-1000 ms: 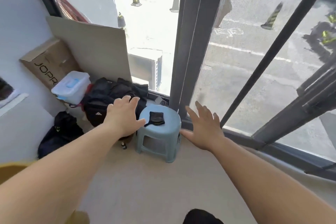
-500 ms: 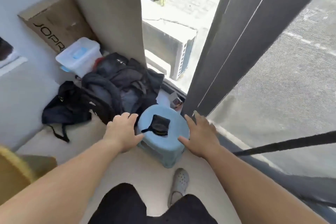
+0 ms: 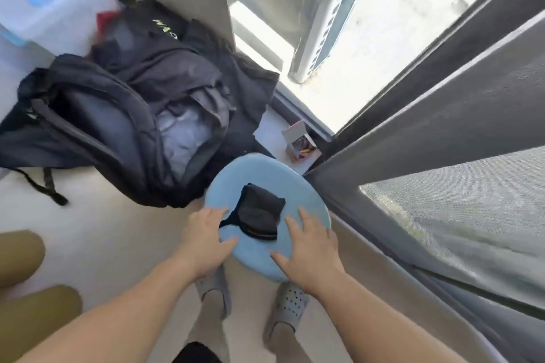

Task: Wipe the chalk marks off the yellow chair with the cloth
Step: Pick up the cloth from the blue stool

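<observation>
Now, hands: left hand [image 3: 206, 233] and right hand [image 3: 309, 247] both lie spread on the stool's [image 3: 259, 168] near rim, pinching nothing.
Cloth [image 3: 259, 215]: dark, folded, mid-seat on the stool, between the hands.
Chair [image 3: 35, 318]: yellowish, well left of the stool, with no chalk marks visible.
Risk: tipping or lifting the stool could slide the cloth off.
Count: two hands, one cloth, one stool, one chair — partly seen.

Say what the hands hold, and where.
Nothing is gripped. The left hand and right hand rest with spread fingers on the stool seat's near rim; the cloth lies between them.
</observation>
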`<move>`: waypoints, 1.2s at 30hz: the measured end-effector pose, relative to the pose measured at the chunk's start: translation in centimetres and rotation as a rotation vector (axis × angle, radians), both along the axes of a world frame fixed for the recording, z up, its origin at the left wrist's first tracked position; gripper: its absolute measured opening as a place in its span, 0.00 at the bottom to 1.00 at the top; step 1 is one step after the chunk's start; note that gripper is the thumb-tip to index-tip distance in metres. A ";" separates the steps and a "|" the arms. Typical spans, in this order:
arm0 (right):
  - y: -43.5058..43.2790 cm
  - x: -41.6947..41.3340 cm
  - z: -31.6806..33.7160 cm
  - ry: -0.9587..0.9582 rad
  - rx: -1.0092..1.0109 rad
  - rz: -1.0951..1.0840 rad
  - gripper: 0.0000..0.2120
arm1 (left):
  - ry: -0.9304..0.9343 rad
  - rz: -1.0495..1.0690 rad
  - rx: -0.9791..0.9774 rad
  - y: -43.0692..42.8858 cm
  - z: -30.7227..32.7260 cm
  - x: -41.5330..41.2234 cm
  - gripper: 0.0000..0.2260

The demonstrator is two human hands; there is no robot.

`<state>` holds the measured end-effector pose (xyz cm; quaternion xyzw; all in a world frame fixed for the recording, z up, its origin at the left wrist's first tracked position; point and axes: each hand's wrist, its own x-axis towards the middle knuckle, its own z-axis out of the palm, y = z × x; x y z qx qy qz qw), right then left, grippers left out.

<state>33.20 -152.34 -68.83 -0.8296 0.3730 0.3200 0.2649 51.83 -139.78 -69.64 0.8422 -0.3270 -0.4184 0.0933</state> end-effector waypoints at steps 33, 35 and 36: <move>-2.0 7.2 21.2 -0.376 -0.032 0.112 0.27 | -0.174 0.049 -0.331 3.7 21.6 4.0 0.03; -0.8 8.1 25.1 -0.465 -0.025 0.201 0.24 | -0.271 -0.042 -0.360 5.6 26.3 3.5 0.03; 0.1 8.3 26.9 -0.508 -0.007 0.255 0.22 | -0.316 -0.070 -0.369 6.7 28.4 3.0 0.02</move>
